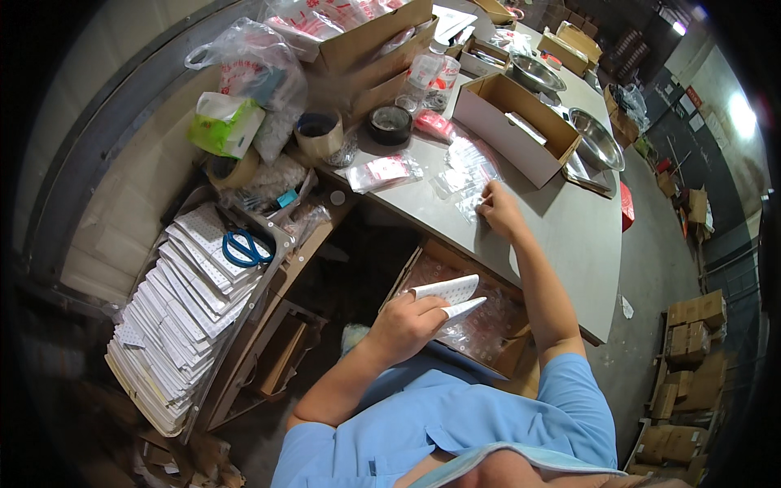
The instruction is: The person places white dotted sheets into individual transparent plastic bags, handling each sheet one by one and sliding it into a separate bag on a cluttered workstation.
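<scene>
My left hand (404,329) is closed on a folded white printed sheet (446,290), held above an open carton. That carton (518,342) sits low by the table's front edge, with clear plastic bags (480,325) inside. Over on the table, my right hand (502,211) has its fingers pinched at the near edge of a spread of small clear plastic bags (470,175). To the left of these lies a packet of clear bags with red print (382,172). A pink-red packet (434,125) lies just behind them.
A long open white box (512,134) and steel bowls (598,138) stand on the grey table (561,252). Rolls of tape (390,124) sit toward the back left. At left, blue-handled scissors (244,248) rest on stacked printed sheets (175,301). Cartons (687,350) are piled at far right.
</scene>
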Demonstrator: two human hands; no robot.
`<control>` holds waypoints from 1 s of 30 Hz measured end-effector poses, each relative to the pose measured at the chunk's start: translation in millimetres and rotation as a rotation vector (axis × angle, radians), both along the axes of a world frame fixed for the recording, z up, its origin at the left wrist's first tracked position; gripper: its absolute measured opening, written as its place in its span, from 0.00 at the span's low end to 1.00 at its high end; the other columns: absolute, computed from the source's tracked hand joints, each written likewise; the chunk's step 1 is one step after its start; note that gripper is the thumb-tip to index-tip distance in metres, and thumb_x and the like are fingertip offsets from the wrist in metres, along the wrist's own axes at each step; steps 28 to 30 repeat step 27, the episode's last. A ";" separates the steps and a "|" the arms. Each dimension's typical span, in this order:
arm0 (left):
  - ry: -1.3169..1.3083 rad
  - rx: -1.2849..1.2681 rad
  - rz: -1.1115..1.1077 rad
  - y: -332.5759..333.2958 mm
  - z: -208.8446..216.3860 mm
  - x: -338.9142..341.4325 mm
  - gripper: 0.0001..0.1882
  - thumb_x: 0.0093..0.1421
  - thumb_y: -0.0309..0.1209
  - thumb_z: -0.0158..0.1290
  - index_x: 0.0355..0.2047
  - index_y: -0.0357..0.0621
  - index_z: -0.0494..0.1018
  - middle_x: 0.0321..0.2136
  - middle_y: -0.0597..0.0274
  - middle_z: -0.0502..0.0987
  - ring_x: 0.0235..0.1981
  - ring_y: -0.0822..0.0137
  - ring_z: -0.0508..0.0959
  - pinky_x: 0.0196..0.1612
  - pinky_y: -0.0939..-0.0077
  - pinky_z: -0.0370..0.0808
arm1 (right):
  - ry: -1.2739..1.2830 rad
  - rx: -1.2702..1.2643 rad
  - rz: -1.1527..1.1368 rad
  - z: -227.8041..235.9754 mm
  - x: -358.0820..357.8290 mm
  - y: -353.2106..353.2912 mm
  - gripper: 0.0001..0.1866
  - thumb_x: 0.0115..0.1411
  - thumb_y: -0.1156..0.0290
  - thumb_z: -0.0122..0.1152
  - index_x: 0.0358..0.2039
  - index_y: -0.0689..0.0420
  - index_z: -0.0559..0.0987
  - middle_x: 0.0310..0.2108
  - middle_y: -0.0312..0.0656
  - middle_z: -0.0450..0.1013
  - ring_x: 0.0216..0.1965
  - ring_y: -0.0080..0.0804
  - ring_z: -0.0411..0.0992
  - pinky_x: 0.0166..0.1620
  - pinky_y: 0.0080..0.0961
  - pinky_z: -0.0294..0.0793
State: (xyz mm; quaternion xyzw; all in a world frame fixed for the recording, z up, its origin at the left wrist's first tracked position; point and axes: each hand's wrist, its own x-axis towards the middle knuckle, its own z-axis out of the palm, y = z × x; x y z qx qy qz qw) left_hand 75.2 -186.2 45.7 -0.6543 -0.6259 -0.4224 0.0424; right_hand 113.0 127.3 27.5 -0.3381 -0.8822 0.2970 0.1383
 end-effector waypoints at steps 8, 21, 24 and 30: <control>-0.031 0.009 -0.014 0.8 0.7 -0.9 0.07 0.48 0.24 0.61 0.27 0.44 0.75 0.34 0.66 0.80 0.31 0.63 0.79 0.31 0.72 0.73 | 0.009 -0.117 0.035 -0.6 26.7 38.0 0.12 0.48 0.66 0.68 0.25 0.61 0.76 0.27 0.45 0.73 0.33 0.38 0.70 0.37 0.32 0.70; -0.571 0.167 0.129 -17.2 0.5 -14.2 0.10 0.52 0.22 0.62 0.36 0.35 0.79 0.31 0.55 0.82 0.30 0.66 0.81 0.37 0.76 0.76 | 0.048 0.075 -0.045 -14.7 67.1 11.9 0.11 0.47 0.66 0.71 0.31 0.54 0.80 0.39 0.43 0.72 0.41 0.40 0.70 0.45 0.35 0.70; -1.131 0.307 0.262 -28.0 -23.9 -25.4 0.08 0.58 0.23 0.59 0.37 0.31 0.78 0.31 0.57 0.81 0.31 0.71 0.79 0.37 0.79 0.75 | 0.091 0.028 0.066 -7.3 92.2 -19.9 0.09 0.47 0.68 0.70 0.30 0.54 0.81 0.38 0.42 0.72 0.39 0.40 0.70 0.44 0.34 0.70; -1.575 0.496 0.133 -39.1 -56.9 -42.4 0.10 0.60 0.23 0.57 0.42 0.32 0.76 0.34 0.55 0.81 0.32 0.69 0.80 0.43 0.74 0.77 | 0.114 0.088 0.167 0.3 121.8 -67.1 0.07 0.46 0.69 0.70 0.27 0.51 0.82 0.38 0.42 0.72 0.42 0.40 0.70 0.46 0.34 0.71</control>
